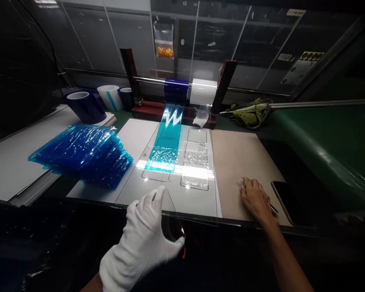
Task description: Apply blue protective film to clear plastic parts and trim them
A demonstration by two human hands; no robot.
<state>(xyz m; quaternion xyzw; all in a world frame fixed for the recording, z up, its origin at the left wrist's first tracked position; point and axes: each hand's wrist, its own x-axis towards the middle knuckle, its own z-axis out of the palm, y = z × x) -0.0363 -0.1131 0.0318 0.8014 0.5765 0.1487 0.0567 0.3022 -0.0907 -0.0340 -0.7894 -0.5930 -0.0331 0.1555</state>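
My left hand (142,235), in a white glove, is closed on a thin clear glass pane (173,209), gripping it by its edges between thumb and fingers above the table's front edge. My bare right hand (256,198) rests on a brown board (234,162), its fingers closed round a slim pen-like tool (273,209). The tool's thin tip pokes out past the fingertips; its exact kind is unclear. Ahead of my left hand, a strip of blue film (167,138) and a strip of clear film (196,162) lie on a glass sheet (170,192) marked with black outlines.
A wooden stand (226,81) bears a blue film roll (176,87) and a white roll (203,91). Stacked blue film-covered sheets (85,150) lie left, with loose rolls (88,109) behind. A phone (284,200) lies beside my right hand; a green patterned pouch (251,113) sits farther back.
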